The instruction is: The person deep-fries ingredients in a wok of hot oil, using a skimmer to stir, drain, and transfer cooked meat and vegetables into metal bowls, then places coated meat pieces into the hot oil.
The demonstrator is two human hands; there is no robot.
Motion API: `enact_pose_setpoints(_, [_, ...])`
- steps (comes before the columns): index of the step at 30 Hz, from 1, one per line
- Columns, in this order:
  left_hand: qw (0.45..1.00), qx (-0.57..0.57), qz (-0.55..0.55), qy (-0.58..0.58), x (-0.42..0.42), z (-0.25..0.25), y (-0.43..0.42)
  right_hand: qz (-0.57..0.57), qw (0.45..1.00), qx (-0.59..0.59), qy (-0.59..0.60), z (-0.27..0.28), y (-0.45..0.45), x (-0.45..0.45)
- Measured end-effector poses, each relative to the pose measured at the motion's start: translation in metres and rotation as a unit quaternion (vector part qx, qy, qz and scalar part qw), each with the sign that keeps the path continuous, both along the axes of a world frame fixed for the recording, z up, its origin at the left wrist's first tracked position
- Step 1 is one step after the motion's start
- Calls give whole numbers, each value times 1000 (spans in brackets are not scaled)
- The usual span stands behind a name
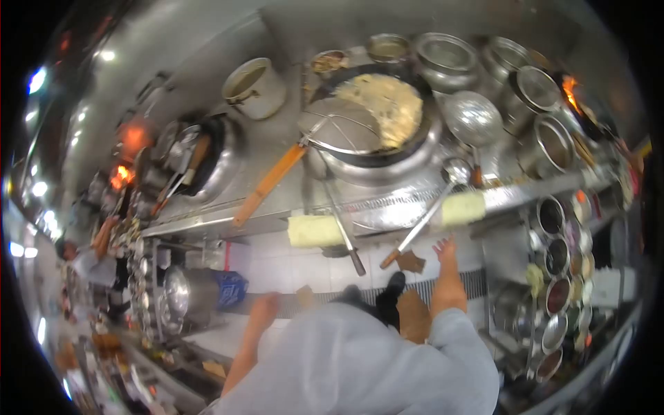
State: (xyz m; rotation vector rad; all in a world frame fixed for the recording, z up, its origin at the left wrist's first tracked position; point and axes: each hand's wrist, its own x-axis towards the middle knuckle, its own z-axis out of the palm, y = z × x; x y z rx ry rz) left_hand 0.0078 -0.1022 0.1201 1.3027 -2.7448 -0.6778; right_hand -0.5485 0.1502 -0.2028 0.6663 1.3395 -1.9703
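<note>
A wok (436, 90) full of pale bubbling liquid and food sits on the range. Across its left side rests a round mesh strainer (342, 114) with a long wooden handle (270, 183). My right hand (445, 247) is open, fingers spread, just below a folded yellow cloth (463, 209) on the range's front edge. Beside it lies a ladle (456, 171), its wooden-ended handle sticking out over the edge. Another long-handled tool (339, 221) crosses a second yellow cloth (312, 232). My left hand (265, 306) hangs low by my side, away from the range; its fingers are blurred.
A perforated skimmer (472, 119) lies right of the wok, near several metal pots (446, 59). A white bucket (256, 88) stands back left. Flames (123, 176) burn at a far-left station, where another person (97, 263) stands. Ingredient containers (557, 256) line the right side.
</note>
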Motion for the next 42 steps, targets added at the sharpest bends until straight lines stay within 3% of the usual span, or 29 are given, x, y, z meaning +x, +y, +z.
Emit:
enact_pose_setpoints(3, [998, 28, 50, -25, 16, 4, 7, -80, 994, -52, -48, -50, -25, -52])
enact_pose_setpoints(5, [997, 46, 56, -12, 17, 12, 19, -91, 992, -53, -69, -26, -34, -64])
enact_pose_setpoints(9, [998, 45, 49, -15, 26, -3, 18, -120, 989, -63, -66, -38, -21, -66])
enact_pose_setpoints(11, [997, 50, 24, -53, 12, 0, 17, -267, 947, -159, -80, -19, -10, -42])
enact_pose_setpoints(12, [996, 60, 33, -54, 9, -1, 18, -260, 951, -150, -80, -14, -7, -28])
enact_pose_setpoints(14, [995, 75, 41, -50, -2, -9, 13, -176, 976, -97, -83, -3, 1, -3])
enact_pose_setpoints(16, [993, 99, 42, -38, -18, -5, 9, 0, 992, -82, -93, -26, 4, 25])
enact_pose_setpoints(18, [992, 119, 38, -22, -28, -17, -2, 180, 983, -23, -22, -16, -15, 69])
enact_pose_setpoints(20, [988, 90, 33, 123, -30, -47, -23, 290, 952, -93, 4, -19, -34, 106])
enact_pose_setpoints(21, [969, 175, 114, 130, -43, -45, -34, 288, 954, -88, 7, -16, -40, 128])
enact_pose_setpoints(22, [938, 257, 192, 136, -58, -43, -47, 358, 932, -58, -1, -11, -48, 150])
enact_pose_setpoints(23, [937, 260, 186, 140, -67, -55, -63, 424, 905, -26, -8, -5, -59, 172])
enact_pose_setpoints(24, [956, 186, 165, 153, -74, -76, -85, 486, 874, 6, -15, 2, -73, 193])
enact_pose_setpoints(25, [970, 110, 141, 165, -78, -96, -104, 605, 790, 83, 54, 12, -88, 216])
enact_pose_setpoints(26, [971, 114, 126, 171, -83, -109, -121, 674, 735, 60, 41, 6, -106, 236])
enact_pose_setpoints(27, [973, 69, 136, 172, -93, -123, -141, 710, 701, 59, 30, 44, -124, 254])
enact_pose_setpoints(28, [974, 25, 138, 180, -115, -134, -162, 660, 751, 10, -23, 44, -143, 273])
enact_pose_setpoints(30, [969, 65, 134, 196, -142, -154, -195, 517, 846, -112, -63, 89, -184, 295])
enact_pose_setpoints(31, [981, 83, 122, 125, -155, -149, -203, 439, 867, -231, -46, 92, -201, 303])
enact_pose_setpoints(32, [988, 96, 110, 49, -161, -146, -206, 398, 906, -137, -50, 141, -233, 308])
enact_pose_setpoints(34, [986, -92, 66, 122, -155, -182, -217, 321, 904, -271, -74, 124, -262, 307])
enact_pose_setpoints(35, [981, -98, 63, 155, -154, -181, -220, 296, 916, -263, -67, 129, -264, 311])
enact_pose_setpoints(37, [976, -101, 45, 189, -146, -193, -233, 349, 926, -122, -81, 146, -271, 315])
enact_pose_setpoints(38, [973, -35, 68, 216, -145, -218, -242, 415, 905, -91, -5, 151, -267, 314])
enact_pose_setpoints(39, [966, 32, 92, 241, -143, -232, -245, 402, 911, -90, 1, 171, -257, 312])
enact_pose_setpoints(40, [966, 34, 79, 244, -142, -221, -238, 539, 836, 15, 104, 220, -241, 307])
enact_pose_setpoints(41, [887, 259, 220, 312, -140, -196, -224, 650, 723, 123, 199, 262, -222, 299])
enact_pose_setpoints(42, [738, 466, 343, 348, -137, -176, -212, 652, 712, 73, 250, 281, -201, 287])
